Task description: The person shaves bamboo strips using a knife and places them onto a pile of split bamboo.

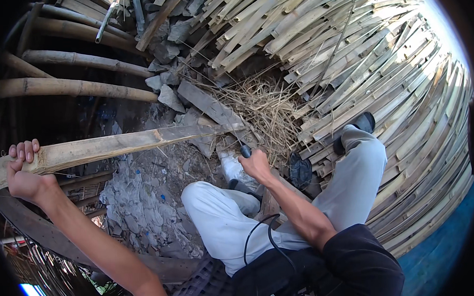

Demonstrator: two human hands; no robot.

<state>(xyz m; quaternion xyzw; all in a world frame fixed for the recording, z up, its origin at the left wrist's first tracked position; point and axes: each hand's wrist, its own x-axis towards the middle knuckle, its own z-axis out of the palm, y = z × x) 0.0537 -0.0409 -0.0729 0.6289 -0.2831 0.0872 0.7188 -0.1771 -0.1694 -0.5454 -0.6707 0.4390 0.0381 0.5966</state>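
Observation:
A long split bamboo strip (110, 147) runs from the left edge to the middle of the view. Near its left end my left hand (27, 170) grips it, fingers wrapped over the upper edge. The strip's far end lies by a flat grey wooden board (211, 104). My right hand (256, 165) is closed around a tool with a black handle (245, 151). A thin part of this tool points up toward the strip's far end; its kind cannot be made out. Below my right hand, my bent legs in light trousers (219, 217) are spread apart.
Many split bamboo strips (382, 88) are piled along the right. Shavings (267, 104) lie in a heap at the centre, beside broken stones (168, 95). Whole bamboo poles (81, 87) stretch across the upper left. A dark curved beam (50, 227) lies below my left forearm.

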